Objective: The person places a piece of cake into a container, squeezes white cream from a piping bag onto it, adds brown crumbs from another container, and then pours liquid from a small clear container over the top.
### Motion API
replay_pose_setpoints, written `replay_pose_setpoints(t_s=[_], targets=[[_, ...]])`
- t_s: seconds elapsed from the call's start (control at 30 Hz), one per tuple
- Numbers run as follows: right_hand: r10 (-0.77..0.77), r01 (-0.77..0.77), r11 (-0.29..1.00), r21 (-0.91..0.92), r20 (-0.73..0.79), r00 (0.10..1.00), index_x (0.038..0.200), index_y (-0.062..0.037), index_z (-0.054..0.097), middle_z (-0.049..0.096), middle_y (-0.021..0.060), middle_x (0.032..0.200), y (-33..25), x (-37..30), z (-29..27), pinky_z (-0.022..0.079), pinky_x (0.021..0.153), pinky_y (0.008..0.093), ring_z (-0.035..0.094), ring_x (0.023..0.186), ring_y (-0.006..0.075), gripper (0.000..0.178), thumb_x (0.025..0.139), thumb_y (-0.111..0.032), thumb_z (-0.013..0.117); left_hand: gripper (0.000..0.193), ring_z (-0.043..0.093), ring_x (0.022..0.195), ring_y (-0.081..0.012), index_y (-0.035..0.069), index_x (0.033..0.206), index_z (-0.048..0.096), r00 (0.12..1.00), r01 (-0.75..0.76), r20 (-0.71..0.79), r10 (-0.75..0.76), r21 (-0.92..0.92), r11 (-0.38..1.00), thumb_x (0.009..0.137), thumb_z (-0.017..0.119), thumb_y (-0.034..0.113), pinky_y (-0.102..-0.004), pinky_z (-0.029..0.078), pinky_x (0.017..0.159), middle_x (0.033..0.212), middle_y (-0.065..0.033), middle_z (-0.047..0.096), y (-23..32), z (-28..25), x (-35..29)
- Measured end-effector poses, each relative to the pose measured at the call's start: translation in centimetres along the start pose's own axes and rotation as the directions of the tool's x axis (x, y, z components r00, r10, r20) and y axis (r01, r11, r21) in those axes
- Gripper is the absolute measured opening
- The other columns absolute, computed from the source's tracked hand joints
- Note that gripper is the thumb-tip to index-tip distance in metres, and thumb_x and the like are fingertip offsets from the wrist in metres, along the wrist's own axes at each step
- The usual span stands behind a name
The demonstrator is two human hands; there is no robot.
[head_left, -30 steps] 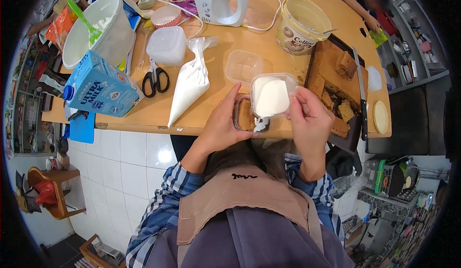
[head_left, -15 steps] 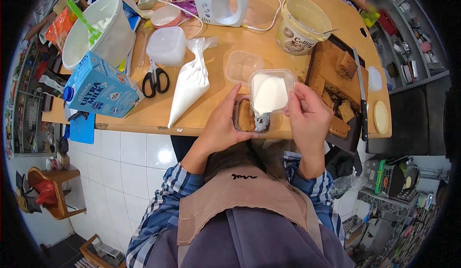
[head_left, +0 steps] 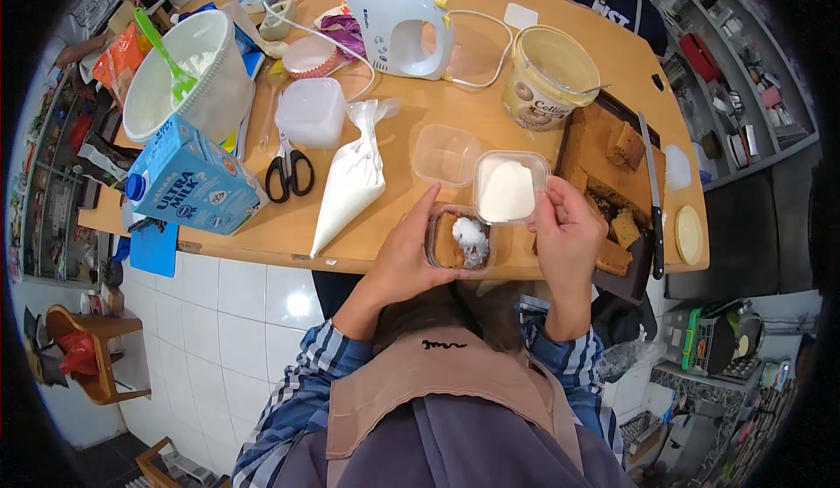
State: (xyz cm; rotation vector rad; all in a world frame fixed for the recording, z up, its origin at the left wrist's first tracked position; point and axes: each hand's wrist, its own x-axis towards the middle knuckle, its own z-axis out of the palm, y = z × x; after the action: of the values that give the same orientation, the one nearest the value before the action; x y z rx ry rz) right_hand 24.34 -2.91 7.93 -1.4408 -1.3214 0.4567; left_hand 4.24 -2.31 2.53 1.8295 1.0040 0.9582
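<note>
My left hand (head_left: 395, 250) is wrapped round a small clear plastic cup (head_left: 492, 256) at the table's front edge. Inside it a piece of brown cake (head_left: 449, 241) lies with a white creamy patch (head_left: 470, 236) on its right part. Between the fingers of my right hand (head_left: 567, 230) is a square clear container (head_left: 543, 171) of white liquid (head_left: 509, 192), held up just right of and beyond the cup. A clear empty tub (head_left: 446, 154) sits behind them. Left of my hands lies a full piping bag (head_left: 352, 184) of white cream, its tip toward the front edge.
A cut brown cake (head_left: 582, 151) and a long knife (head_left: 654, 199) lie on a dark tray at right. Scissors (head_left: 289, 173), a blue milk carton (head_left: 197, 177) and a white bowl (head_left: 236, 86) stand left. A hand mixer (head_left: 398, 29) and tub (head_left: 547, 86) are behind. Another person (head_left: 604, 3) sits far right.
My right hand has moved the liquid container off the cup, slightly right. More white now shows on the cake. The view has shifted a little, and the far person has straightened.
</note>
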Motion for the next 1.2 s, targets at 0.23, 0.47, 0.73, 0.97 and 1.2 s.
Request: replay_pose_setpoints(t_s=[0.23,0.47,0.73,0.97,1.2], targets=[[0.075,-0.075,0.997,-0.003,-0.007,0.997,0.1,0.0033,0.063,0.068,0.0139,0.083,0.3,-0.1,0.1,0.05,0.06,0.0271,0.065,0.067,0.0155,0.018,0.082,-0.001,0.06,0.112,0.051,0.111,-0.0328,-0.004,0.14,0.021,1.0,-0.005,-0.007,0.005,0.002,1.0,0.053,0.088,0.02,-0.0368,0.04,0.095,0.123,-0.0181,0.053,-0.3,0.0,-0.2],[-0.05,0.044,0.995,-0.088,-0.064,0.997,0.094,-0.0004,0.063,0.063,0.0179,0.074,1.1,0.1,0.0,0.049,0.057,0.0332,0.064,0.063,0.0266,0.016,0.078,-0.004,0.062,0.114,0.049,0.115,-0.0244,0.002,0.142,0.017,0.999,-0.011,0.031,0.013,-0.082,0.997,0.053,0.087,0.008,-0.0351,0.035,0.102,0.121,-0.0146,0.051,-0.7,0.2,0.0],[-0.071,0.067,0.994,-0.088,-0.033,0.997,0.094,0.0005,0.063,0.063,0.0189,0.076,0.7,0.2,0.1,0.048,0.054,0.0345,0.063,0.061,0.029,0.016,0.078,-0.002,0.061,0.107,0.054,0.11,-0.0285,-0.004,0.139,0.022,0.998,-0.058,-0.015,0.056,-0.11,0.992,0.054,0.086,0.011,-0.0348,0.041,0.096,0.12,-0.0169,0.053,-0.8,0.7,0.1],[-0.083,0.079,0.99,-0.116,-0.031,0.996,0.095,0.0007,0.063,0.064,0.019,0.077,0.6,0.1,0.4,0.049,0.054,0.0346,0.063,0.061,0.0278,0.018,0.078,-0.002,0.061,0.111,0.051,0.112,-0.0265,-0.002,0.14,0.019,1.0,-0.011,0.007,0.012,-0.067,0.998,0.053,0.087,0.01,-0.035,0.038,0.099,0.12,-0.0155,0.052,-0.5,0.3,-0.1],[0.029,-0.029,0.999,0.015,0.052,0.998,0.101,0.0095,0.059,0.066,0.0114,0.078,1.8,0.3,0.5,0.05,0.05,0.0229,0.062,0.059,0.0115,0.02,0.083,0.003,0.058,0.11,0.053,0.11,-0.0299,-0.004,0.139,0.022,1.0,-0.028,-0.01,0.027,-0.062,0.998,0.053,0.087,0.015,-0.0353,0.041,0.095,0.119,-0.0169,0.054,-0.7,0.4,-0.1]])
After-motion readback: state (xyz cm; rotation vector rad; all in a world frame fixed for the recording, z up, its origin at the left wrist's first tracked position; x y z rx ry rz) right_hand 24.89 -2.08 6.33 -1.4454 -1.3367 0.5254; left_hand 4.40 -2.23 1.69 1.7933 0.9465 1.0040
